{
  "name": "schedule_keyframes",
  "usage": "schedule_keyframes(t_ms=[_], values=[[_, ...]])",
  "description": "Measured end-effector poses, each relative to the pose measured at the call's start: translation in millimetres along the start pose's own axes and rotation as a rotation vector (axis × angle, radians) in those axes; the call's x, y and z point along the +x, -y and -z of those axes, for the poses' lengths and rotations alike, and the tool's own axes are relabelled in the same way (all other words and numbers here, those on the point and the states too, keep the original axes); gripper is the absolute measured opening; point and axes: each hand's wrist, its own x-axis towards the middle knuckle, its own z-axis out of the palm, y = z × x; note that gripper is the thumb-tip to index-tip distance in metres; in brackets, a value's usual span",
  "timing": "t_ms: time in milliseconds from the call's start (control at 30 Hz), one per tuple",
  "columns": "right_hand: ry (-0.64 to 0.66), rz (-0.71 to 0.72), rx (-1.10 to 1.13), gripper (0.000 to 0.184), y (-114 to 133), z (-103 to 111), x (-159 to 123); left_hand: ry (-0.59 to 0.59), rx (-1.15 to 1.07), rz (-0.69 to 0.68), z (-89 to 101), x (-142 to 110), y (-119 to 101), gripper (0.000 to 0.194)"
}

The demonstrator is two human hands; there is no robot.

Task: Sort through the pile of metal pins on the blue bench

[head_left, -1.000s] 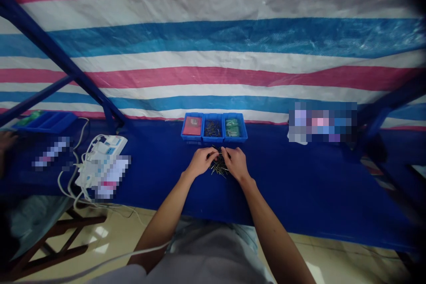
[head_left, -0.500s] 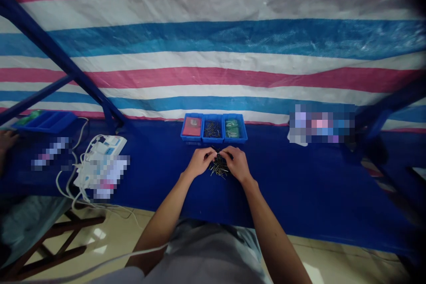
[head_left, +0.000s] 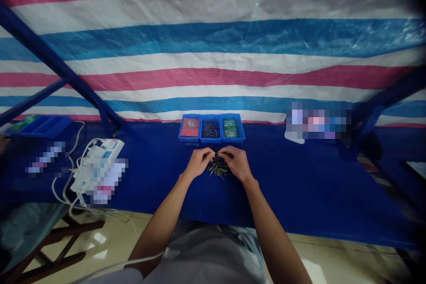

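My left hand [head_left: 199, 162] and my right hand [head_left: 235, 162] face each other over the table, fingertips almost touching. Each is closed in a pinch, and a thin screw-like piece [head_left: 216, 154] shows between the fingertips; it is too small to make out clearly. Just below the fingers lies a loose pile of screws [head_left: 218, 169], dark and brassy, pointing in all directions. Behind the hands stand three joined blue bins: the left bin [head_left: 190, 139] has a pink packet, the middle bin [head_left: 210, 140] dark screws, the right bin [head_left: 242, 133] green-and-pale small pieces.
To the left lie a white power strip [head_left: 109, 147] and tangled white cables [head_left: 71, 202]. A blue divided tray [head_left: 45, 126] sits farther left, near another person's partly visible hand. Blurred-out items [head_left: 316, 120] are at the back right. A striped tarp [head_left: 213, 40] hangs behind the blue table [head_left: 299, 186].
The view has shifted slightly. Both hands stay pinched together over the pile, with only small finger movement; a pale thin piece now shows more clearly between them. The other person's hand has drawn leftward.
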Motion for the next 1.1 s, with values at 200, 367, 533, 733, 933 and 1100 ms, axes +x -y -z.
schedule_keyframes(t_ms=[200,367,533,733,933,1100], values=[[-0.010,0.038,-0.049,0.016,3.7,0.0,0.0,0.001,-0.012,0.001,0.4,0.3,-1.1,0.035],[-0.034,0.042,-0.120,0.017,1.3,0.1,-1.5,-0.041,-0.018,-0.007,-0.1,1.2,0.0,0.033],[-0.100,0.033,-0.149,0.016,-4.1,0.8,-2.4,-0.098,-0.007,-0.045,-1.5,2.0,2.0,0.029],[-0.132,0.025,-0.190,0.017,-7.1,0.8,-1.1,-0.138,-0.026,-0.064,-1.1,1.0,1.4,0.028],[-0.112,0.017,-0.219,0.018,-7.5,1.2,-0.7,-0.349,-0.052,-0.026,-3.6,3.8,-0.3,0.034],[-0.087,0.009,-0.255,0.018,-12.2,1.4,-0.2,-0.469,0.039,0.050,13.4,36.1,-11.5,0.041]])
